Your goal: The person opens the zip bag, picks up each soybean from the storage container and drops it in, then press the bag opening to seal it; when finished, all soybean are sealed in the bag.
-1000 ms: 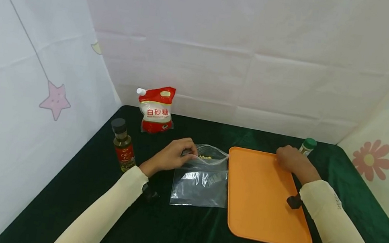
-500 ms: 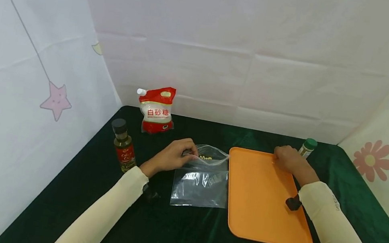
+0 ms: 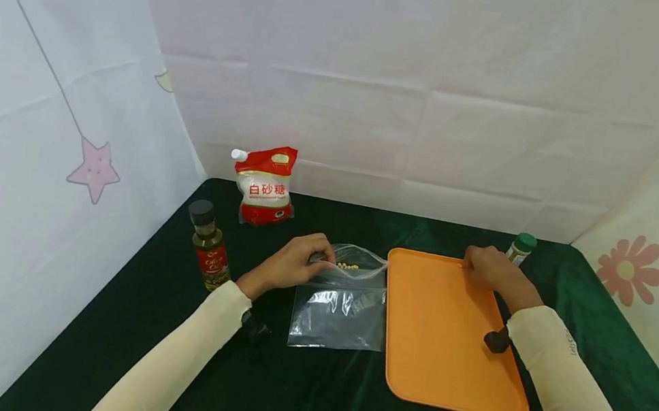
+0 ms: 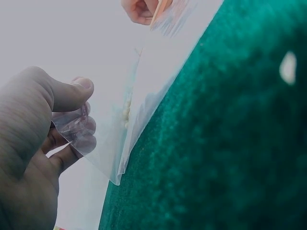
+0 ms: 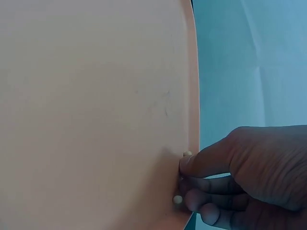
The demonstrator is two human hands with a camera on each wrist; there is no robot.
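Note:
My left hand point(image 3: 298, 260) pinches the left side of the mouth of a clear zip bag point(image 3: 340, 320), which lies on the cloth with its mouth spread. Small yellow balls point(image 3: 348, 267) are inside it. In the left wrist view, film of the bag point(image 4: 103, 160) is between thumb and fingers. At the far edge of an orange tray point(image 3: 448, 343) is my right hand point(image 3: 491, 270). The right wrist view has its thumb and bent fingers close together at the rim, beside yellow balls point(image 5: 178, 199); whether one is pinched is unclear.
An oil bottle point(image 3: 212, 256) with a black cap stands left of my left hand. A red and white sugar pouch point(image 3: 266, 187) is at the back. Just beyond my right hand is a green-capped bottle point(image 3: 523, 244). Dark green cloth point(image 3: 305, 401) covers the table.
My right hand has shifted slightly left along the tray's far edge. The left hand and the bag look unchanged.

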